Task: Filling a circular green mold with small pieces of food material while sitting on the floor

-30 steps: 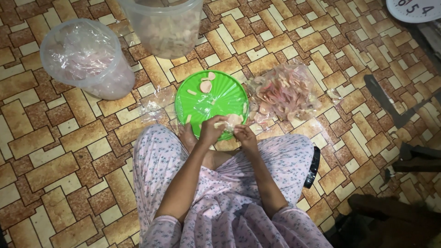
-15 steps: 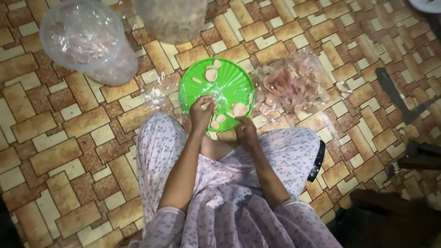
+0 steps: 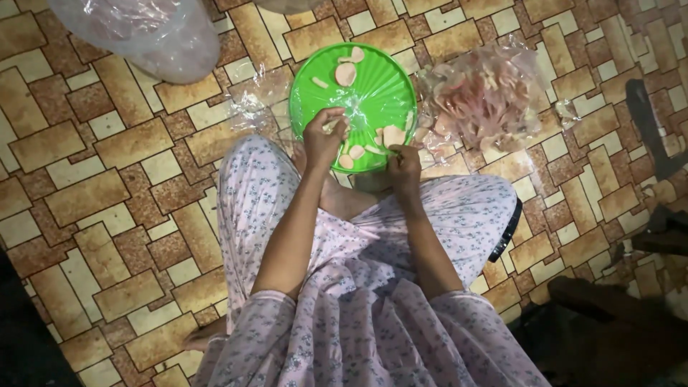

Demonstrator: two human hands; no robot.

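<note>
A round green plate (image 3: 373, 86) lies on the tiled floor in front of my knees, with several pale slices (image 3: 347, 72) scattered on it. My left hand (image 3: 324, 136) is over the plate's near left part, fingers curled around a small pale piece. My right hand (image 3: 403, 162) rests at the plate's near right rim, fingers closed on something thin beside a pale slice (image 3: 393, 135); what it holds is too small to make out.
A clear plastic bag of pinkish pieces (image 3: 487, 97) lies right of the plate. A large clear bag (image 3: 143, 32) sits at the top left. Crumpled clear film (image 3: 258, 100) lies left of the plate. Dark objects (image 3: 648, 129) stand at the right edge.
The camera view has shifted so the plate sits higher and more to the right. My left hand has moved further onto the plate; the right hand stays at the near rim.
</note>
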